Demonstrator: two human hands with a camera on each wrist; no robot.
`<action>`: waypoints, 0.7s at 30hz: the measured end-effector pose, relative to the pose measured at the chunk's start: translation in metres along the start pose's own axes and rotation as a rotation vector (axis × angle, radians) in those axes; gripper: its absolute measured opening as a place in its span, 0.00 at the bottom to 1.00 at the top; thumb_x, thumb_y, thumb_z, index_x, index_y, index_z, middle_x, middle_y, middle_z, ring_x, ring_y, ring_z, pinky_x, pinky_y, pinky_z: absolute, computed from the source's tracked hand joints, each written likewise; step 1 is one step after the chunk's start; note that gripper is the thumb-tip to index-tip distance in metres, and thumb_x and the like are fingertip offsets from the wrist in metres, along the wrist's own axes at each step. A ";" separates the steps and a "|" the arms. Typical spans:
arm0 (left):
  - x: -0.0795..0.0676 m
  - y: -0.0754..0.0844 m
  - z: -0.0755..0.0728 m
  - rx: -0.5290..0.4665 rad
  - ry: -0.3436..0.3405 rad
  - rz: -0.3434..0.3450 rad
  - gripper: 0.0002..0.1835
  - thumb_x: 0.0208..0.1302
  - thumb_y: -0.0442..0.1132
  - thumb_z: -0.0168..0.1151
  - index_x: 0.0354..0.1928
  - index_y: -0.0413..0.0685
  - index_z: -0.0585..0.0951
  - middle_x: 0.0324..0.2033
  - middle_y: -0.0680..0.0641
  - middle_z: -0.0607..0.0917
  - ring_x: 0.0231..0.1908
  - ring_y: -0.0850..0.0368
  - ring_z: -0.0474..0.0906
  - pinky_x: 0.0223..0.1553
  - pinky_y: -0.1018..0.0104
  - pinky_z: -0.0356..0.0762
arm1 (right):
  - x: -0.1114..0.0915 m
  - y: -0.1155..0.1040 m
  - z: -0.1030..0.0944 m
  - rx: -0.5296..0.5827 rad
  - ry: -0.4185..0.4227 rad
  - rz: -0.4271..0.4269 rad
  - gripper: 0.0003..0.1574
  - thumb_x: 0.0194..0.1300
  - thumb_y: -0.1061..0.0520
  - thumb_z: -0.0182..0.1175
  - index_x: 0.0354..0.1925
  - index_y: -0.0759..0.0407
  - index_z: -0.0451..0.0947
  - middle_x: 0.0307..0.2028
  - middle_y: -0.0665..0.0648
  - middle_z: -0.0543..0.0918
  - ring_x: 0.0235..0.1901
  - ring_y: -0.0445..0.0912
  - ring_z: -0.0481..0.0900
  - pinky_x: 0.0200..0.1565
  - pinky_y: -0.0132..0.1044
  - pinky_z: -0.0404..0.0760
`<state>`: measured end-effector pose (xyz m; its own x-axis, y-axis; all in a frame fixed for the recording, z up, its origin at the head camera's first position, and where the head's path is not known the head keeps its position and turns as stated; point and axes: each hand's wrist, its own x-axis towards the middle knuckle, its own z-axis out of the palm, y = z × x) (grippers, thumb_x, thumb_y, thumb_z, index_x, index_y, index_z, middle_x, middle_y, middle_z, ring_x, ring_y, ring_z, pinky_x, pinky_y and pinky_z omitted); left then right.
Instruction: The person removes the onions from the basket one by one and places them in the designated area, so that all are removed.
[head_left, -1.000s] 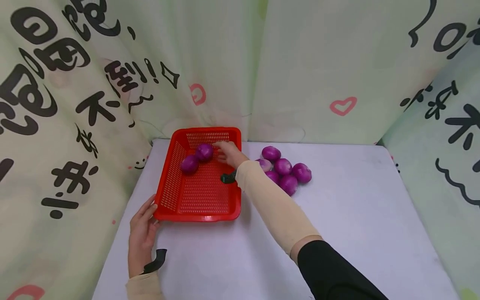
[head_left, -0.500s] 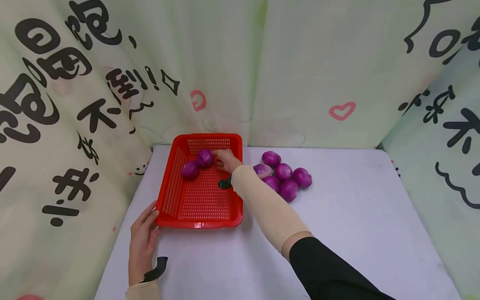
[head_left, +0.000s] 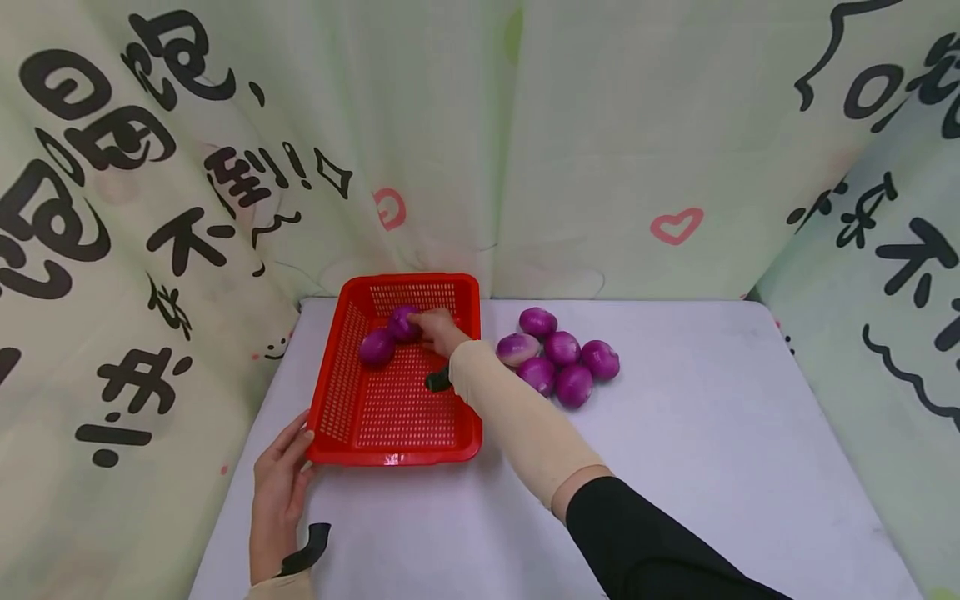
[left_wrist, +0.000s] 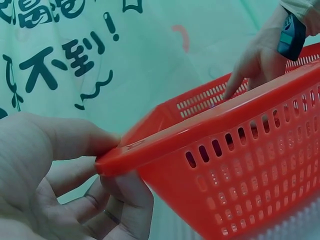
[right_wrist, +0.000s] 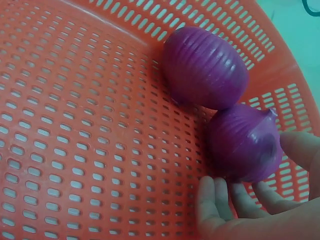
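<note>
A red plastic basket [head_left: 408, 454] stands on the table's left half, with two purple onions inside against each other. My left hand [head_left: 277, 492] grips its near left corner. In the left wrist view the thumb lies over the basket's rim [left_wrist: 165, 137] and the fingers curl under it. My right hand [head_left: 442, 331] reaches inside, its thumb and fingers around the farther onion [head_left: 403, 323]. In the right wrist view the thumb meets one side of that onion [right_wrist: 245, 145] and the fingertips meet another. The other onion [right_wrist: 205, 67] lies untouched beside it.
Several more purple onions [head_left: 562, 348] lie in a cluster on the white table [head_left: 697, 467], just right of the basket. Behind and at both sides hangs a pale green curtain [head_left: 600, 167] with black writing.
My right hand has moved left and closed in on the farther onion. My left hand keeps its hold on the basket. The head view has shifted slightly.
</note>
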<state>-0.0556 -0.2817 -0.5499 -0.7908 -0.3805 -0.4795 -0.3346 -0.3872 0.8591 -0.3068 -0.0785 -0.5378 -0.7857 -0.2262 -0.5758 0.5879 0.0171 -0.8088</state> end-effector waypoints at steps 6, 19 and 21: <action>-0.001 -0.001 0.000 0.025 0.015 -0.004 0.30 0.77 0.46 0.61 0.78 0.58 0.69 0.65 0.59 0.75 0.55 0.63 0.79 0.48 0.74 0.86 | -0.001 0.005 0.003 -0.015 0.028 -0.014 0.31 0.75 0.56 0.62 0.69 0.65 0.64 0.68 0.68 0.73 0.69 0.61 0.73 0.73 0.52 0.73; -0.001 -0.001 0.000 0.024 0.023 -0.011 0.31 0.76 0.48 0.61 0.78 0.60 0.68 0.67 0.59 0.73 0.59 0.60 0.75 0.48 0.75 0.85 | -0.002 0.008 0.011 -0.084 0.039 -0.075 0.32 0.78 0.59 0.58 0.73 0.68 0.63 0.69 0.68 0.72 0.67 0.59 0.75 0.70 0.50 0.77; 0.000 0.000 0.000 0.024 0.020 -0.010 0.31 0.76 0.48 0.61 0.78 0.60 0.68 0.68 0.59 0.73 0.60 0.59 0.74 0.49 0.76 0.85 | -0.003 0.007 0.012 -0.086 0.045 -0.088 0.31 0.77 0.59 0.59 0.72 0.68 0.64 0.68 0.68 0.73 0.65 0.59 0.76 0.69 0.50 0.78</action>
<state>-0.0554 -0.2816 -0.5503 -0.7769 -0.3934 -0.4915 -0.3552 -0.3707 0.8581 -0.2978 -0.0894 -0.5405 -0.8424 -0.1862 -0.5057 0.4994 0.0829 -0.8624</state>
